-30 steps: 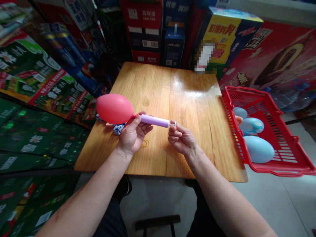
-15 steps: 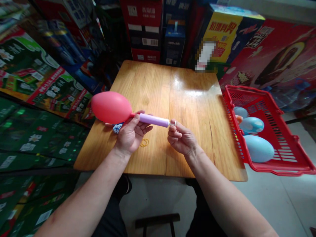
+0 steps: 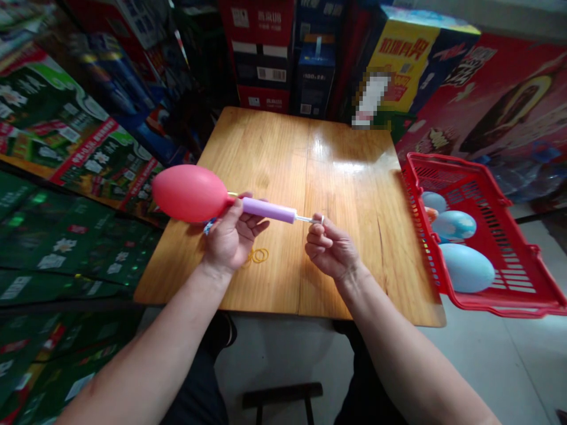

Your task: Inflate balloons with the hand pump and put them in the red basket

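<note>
Gripping a purple hand pump point(image 3: 268, 209) around its barrel, the left hand point(image 3: 230, 237) is closed, thumb on top, just behind the neck of a red balloon point(image 3: 189, 193). The balloon is partly inflated, fitted on the pump's nozzle end, and hangs out to the left over the desk's left edge. Right hand point(image 3: 331, 251) pinches the thin metal rod point(image 3: 308, 219) at the pump's far end, fingers curled, small ring tip right by the fingertips point(image 3: 317, 223). Both hands are held above the desk. Under the left hand, a few rubber bands point(image 3: 258, 255) lie on the wooden desk point(image 3: 336, 171); a small blue-and-white patterned item point(image 3: 207, 227) sits partly hidden behind the balloon. Off the right side, a red plastic basket point(image 3: 500, 311) holds three inflated pale blue balloons point(image 3: 467, 268) and a bit of orange. Stacked printed cartons point(image 3: 261, 65) stand behind the desk.
</note>
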Available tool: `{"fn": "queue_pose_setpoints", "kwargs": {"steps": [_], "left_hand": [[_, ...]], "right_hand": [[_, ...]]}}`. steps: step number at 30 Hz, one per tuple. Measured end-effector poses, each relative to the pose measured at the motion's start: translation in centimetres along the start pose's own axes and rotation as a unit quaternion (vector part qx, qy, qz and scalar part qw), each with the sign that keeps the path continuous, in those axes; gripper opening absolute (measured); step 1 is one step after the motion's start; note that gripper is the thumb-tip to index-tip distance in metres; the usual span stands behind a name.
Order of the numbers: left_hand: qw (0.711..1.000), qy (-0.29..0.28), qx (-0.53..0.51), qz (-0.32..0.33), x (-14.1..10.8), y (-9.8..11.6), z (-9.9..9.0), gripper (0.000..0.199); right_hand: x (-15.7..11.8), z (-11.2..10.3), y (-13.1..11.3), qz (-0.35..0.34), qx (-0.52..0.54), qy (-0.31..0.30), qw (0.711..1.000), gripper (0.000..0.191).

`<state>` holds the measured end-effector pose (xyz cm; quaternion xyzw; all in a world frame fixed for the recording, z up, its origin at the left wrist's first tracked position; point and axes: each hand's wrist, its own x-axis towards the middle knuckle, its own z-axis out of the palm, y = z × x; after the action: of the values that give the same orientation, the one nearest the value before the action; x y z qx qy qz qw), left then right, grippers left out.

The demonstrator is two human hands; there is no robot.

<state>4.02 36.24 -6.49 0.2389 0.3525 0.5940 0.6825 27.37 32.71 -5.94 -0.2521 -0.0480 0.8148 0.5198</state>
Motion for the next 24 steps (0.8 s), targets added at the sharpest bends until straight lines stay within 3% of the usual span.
{"fn": "queue_pose_setpoints", "kwargs": {"steps": [3,8,13,17,19,21,24], "left_hand": [[0.999,-0.022,0.002,-0.039,-0.7,-1.1,0.5,0.028],[0.999,0.003,-0.02,-0.05,-0.6,-1.6,0.6,0.022],[0.998,0.014,-0.017,-0.053,0.2,-0.6,0.0,0.021],[0.999,0.033,-0.02,0.01,0.5,0.7,-0.5,0.019],[0.999,0.022,-0.025,0.028,0.2,0.7,-0.3,0.021],[1.0,-0.008,-0.019,0.001,-0.4,0.2,0.1,0.025],[0.999,-0.033,-0.013,-0.039,-1.2,-0.7,0.5,0.028]], "right_hand": [[0.2,0.1,1.3,0.011,-0.009,-0.003,1.0,0.004],[0.7,0.0,2.0,0.006,-0.014,-0.003,1.0,0.006],[0.6,-0.4,0.6,0.022,-0.025,-0.008,0.999,0.003],[0.0,-0.5,-1.1,0.0,-0.018,-0.007,1.0,0.005],[-0.2,-0.5,-1.1,-0.008,-0.009,-0.004,1.0,0.006],[-0.3,-0.5,-0.3,0.002,-0.014,-0.005,1.0,0.004],[-0.1,-0.4,1.2,0.029,-0.034,-0.024,0.999,0.017]]}}
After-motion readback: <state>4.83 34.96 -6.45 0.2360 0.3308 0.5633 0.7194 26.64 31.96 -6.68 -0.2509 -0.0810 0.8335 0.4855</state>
